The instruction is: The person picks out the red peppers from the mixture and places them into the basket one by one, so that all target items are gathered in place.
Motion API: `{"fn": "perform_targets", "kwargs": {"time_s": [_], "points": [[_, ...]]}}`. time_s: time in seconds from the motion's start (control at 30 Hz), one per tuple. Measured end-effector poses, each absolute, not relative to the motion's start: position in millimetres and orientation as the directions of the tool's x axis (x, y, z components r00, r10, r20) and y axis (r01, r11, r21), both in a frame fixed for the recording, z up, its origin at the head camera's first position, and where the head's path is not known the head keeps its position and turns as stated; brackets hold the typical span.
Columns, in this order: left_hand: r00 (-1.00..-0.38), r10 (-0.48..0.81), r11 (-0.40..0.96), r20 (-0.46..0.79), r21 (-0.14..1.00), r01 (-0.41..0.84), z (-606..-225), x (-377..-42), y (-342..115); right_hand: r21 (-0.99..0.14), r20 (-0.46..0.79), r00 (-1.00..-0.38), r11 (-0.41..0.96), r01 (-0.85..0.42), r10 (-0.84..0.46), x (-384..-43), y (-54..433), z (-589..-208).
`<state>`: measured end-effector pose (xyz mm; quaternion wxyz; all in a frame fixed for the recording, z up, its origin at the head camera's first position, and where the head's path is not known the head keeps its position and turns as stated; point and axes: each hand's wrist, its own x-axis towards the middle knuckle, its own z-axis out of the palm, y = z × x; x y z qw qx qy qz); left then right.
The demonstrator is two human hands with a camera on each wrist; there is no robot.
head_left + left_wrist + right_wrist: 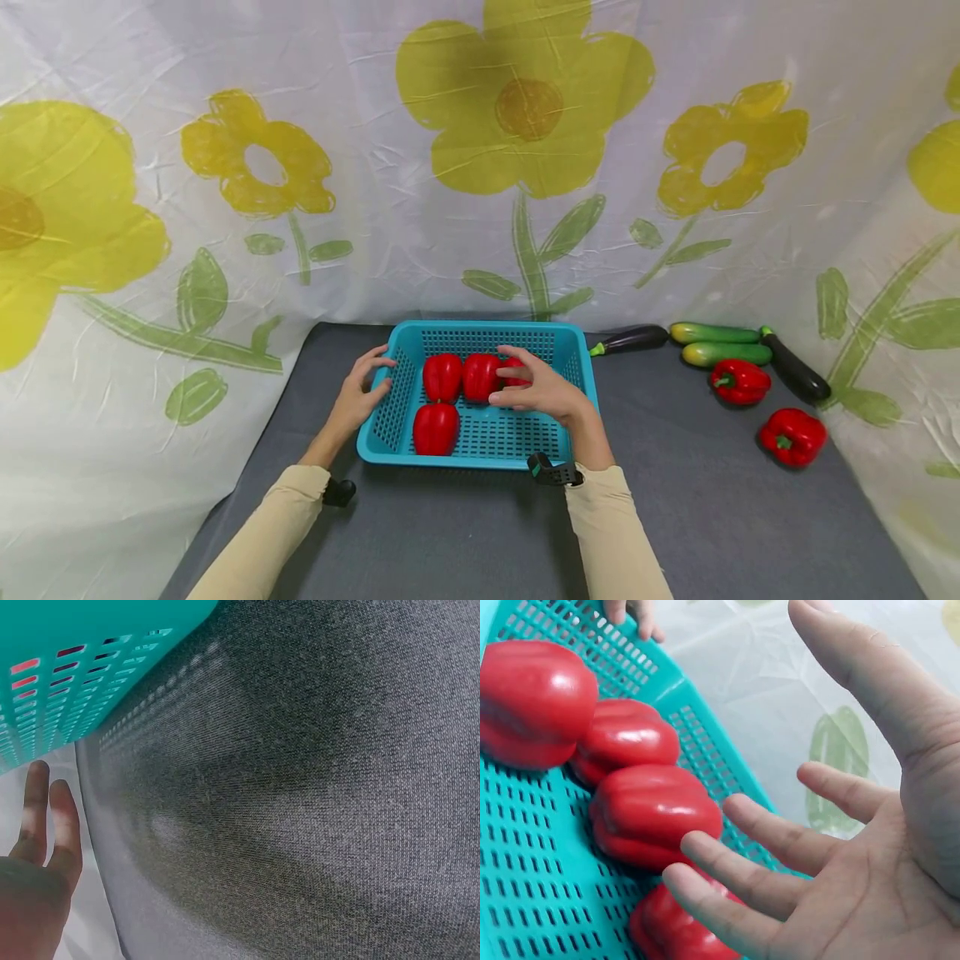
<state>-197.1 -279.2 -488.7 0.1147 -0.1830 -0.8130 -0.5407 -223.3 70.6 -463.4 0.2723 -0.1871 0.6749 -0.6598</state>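
A blue plastic basket (480, 461) stands on the dark cloth and holds several red bell peppers (436, 429). Three of them line its far side, the rightmost partly hidden behind my right hand (543, 390). That hand hovers over the basket with fingers spread, and in the right wrist view its palm is bare beside the bell peppers (656, 814). At the basket's left rim is my left hand (358, 398), its fingers loosely bent near the edge. The left wrist view shows two of its fingers (66, 825) extended beside the slotted wall (82, 682); contact with the rim is unclear.
Right of the basket lie an eggplant (633, 340), two yellow-green cucumber-like vegetables (726, 354), and another eggplant (795, 367). Two red bell peppers (793, 437) sit nearer the table's right edge. A flowered curtain (420, 250) hangs behind the table.
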Motion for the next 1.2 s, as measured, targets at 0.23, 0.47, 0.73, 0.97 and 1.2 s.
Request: {"fn": "perform_targets", "kwargs": {"time_s": [0.23, 0.47, 0.73, 0.97, 1.2], "points": [[-0.916, 0.161, 0.352, 0.368, 0.845, 0.402, -490, -196, -279, -0.999, -0.048, -0.784, 0.045, 0.026, -0.619, -225, 84, -462], [-0.914, 0.165, 0.35, 0.37, 0.845, 0.405, -493, -199, -282, -0.999, 0.006, -0.781, 0.027, -0.03, -0.624, -226, 97, -459], [-0.911, 0.175, 0.354, 0.373, 0.84, 0.412, -491, -199, -279, -0.988, 0.086, -0.831, 0.063, -0.144, -0.55, -223, 116, -461], [-0.912, 0.169, 0.361, 0.375, 0.837, 0.411, -492, -201, -280, -0.98, 0.147, -0.874, 0.053, -0.193, -0.464, -222, 138, -460], [-0.917, 0.161, 0.366, 0.364, 0.841, 0.398, -493, -200, -281, -0.972, 0.187, -0.901, 0.058, -0.227, -0.392, -220, 166, -459]]}}
